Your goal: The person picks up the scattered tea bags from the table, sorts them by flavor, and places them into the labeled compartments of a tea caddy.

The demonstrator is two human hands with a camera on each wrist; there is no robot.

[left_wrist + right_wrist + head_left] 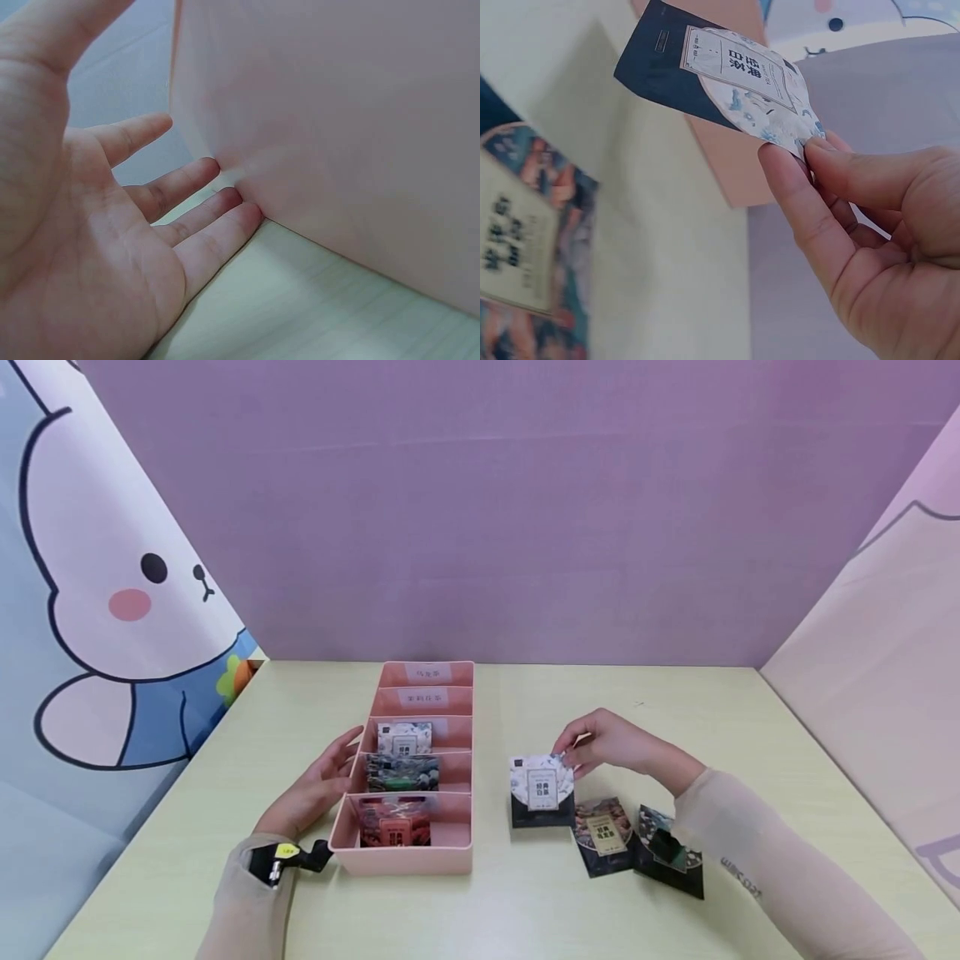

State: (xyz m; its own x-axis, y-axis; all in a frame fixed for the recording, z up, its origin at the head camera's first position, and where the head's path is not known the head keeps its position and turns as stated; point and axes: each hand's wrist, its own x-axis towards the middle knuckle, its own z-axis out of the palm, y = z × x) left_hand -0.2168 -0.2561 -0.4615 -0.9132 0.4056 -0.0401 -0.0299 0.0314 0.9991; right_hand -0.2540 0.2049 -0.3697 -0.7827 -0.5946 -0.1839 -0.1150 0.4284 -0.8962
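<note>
white-and-black sachet (542, 791): far right corner pinched in the right hand (611, 745), body left of those fingers, toward the pink tray (401, 862); long axis roughly along tray length. left hand (313, 787): fingers spread, tips touching tray's outer wall.

My head view looks forward and down from well back, taking in the table (525, 906), left hand (318, 785) left of centre and right hand (611, 743) right of centre, with the purple backdrop (510, 510) across the top. My left wrist view sits low and close, facing the box (401, 862), whose side fills the upper right. My right wrist view, also close, is turned so the backdrop stands at right. Head and right wrist share the white-and-black packet (543, 789); all three share the box.
</note>
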